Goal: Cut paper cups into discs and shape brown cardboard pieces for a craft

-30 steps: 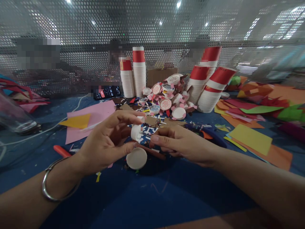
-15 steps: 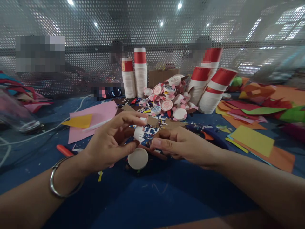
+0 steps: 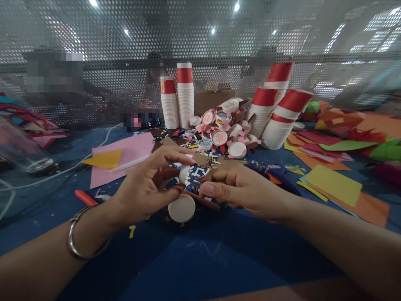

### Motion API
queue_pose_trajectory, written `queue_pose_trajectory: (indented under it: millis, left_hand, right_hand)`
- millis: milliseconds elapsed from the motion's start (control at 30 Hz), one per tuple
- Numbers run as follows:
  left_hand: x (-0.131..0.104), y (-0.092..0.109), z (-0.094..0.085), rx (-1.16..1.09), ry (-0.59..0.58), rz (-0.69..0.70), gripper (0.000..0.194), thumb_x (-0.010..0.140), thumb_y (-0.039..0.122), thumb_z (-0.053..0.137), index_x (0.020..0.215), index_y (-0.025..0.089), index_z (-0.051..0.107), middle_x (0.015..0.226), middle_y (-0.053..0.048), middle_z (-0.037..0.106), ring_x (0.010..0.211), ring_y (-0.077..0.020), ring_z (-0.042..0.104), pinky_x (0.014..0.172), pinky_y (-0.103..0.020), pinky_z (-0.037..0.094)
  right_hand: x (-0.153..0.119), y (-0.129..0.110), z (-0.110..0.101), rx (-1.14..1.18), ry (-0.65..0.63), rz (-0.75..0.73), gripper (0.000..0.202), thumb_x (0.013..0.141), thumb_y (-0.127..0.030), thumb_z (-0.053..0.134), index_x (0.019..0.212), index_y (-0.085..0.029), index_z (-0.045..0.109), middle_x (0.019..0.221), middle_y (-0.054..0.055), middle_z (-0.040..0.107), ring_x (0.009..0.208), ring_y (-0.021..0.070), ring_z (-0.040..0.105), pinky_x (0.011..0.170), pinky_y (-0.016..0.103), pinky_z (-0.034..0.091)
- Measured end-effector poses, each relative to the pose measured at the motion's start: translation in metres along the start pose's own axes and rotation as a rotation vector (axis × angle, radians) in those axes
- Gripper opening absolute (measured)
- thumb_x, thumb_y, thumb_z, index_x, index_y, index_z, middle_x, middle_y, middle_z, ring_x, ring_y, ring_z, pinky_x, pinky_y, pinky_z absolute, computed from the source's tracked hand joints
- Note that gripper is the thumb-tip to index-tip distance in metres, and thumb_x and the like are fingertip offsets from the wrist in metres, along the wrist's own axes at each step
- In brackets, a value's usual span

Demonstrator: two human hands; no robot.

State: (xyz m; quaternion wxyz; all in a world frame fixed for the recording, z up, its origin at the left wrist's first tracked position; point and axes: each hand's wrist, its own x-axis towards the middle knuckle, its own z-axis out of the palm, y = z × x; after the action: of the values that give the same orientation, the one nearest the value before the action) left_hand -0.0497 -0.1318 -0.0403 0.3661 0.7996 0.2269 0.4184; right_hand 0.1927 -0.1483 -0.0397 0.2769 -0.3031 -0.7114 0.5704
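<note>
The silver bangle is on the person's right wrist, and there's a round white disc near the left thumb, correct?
Not quite: the head view shows the silver bangle on the left wrist, not the right. The round white disc is indeed near the left thumb.

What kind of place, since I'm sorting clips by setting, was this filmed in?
Probably a craft workspace, though whether a classroom or workshop I can't tell. The blue table holds coloured paper sheets, tall stacks of paper cups and a pile of small round pieces.
</note>
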Motion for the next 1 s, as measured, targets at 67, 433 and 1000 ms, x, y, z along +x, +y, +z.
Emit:
queue_pose_trajectory:
  millis: [67,433,1000]
  left_hand:
    - [-0.0002,-0.0007,0.0,0.017,-0.002,0.005,0.045,0.083,0.004,0.072,0.12,0.028,0.065,0.14,-0.008,0.054,0.14,-0.0273,0.048,0.111,-0.04,0.051]
    - [-0.0008,-0.0031,0.001,0.081,0.027,0.0,0.046,0.085,0.008,0.071,0.123,0.033,0.067,0.139,-0.006,0.055,0.137,-0.0283,0.049,0.107,-0.043,0.054]
    - [-0.0003,0.002,0.0016,0.19,0.074,0.044,0.047,0.085,0.011,0.075,0.125,0.034,0.072,0.131,-0.006,0.059,0.131,-0.0286,0.055,0.108,-0.05,0.054]
  right_hand:
    - [0.0001,0.0011,-0.0004,-0.016,0.011,-0.017,0.045,0.096,-0.057,0.063,0.081,-0.015,0.065,0.066,-0.003,0.053,0.057,0.008,0.039,0.052,0.026,0.024]
    - [-0.0017,0.005,-0.0026,-0.04,0.077,-0.007,0.043,0.095,-0.055,0.065,0.077,-0.017,0.062,0.061,-0.005,0.05,0.055,0.008,0.037,0.053,0.027,0.024]
    - [0.0009,0.0016,-0.0009,-0.012,0.123,0.012,0.041,0.091,-0.052,0.071,0.073,-0.016,0.062,0.061,-0.006,0.049,0.054,0.0072,0.036,0.052,0.026,0.024]
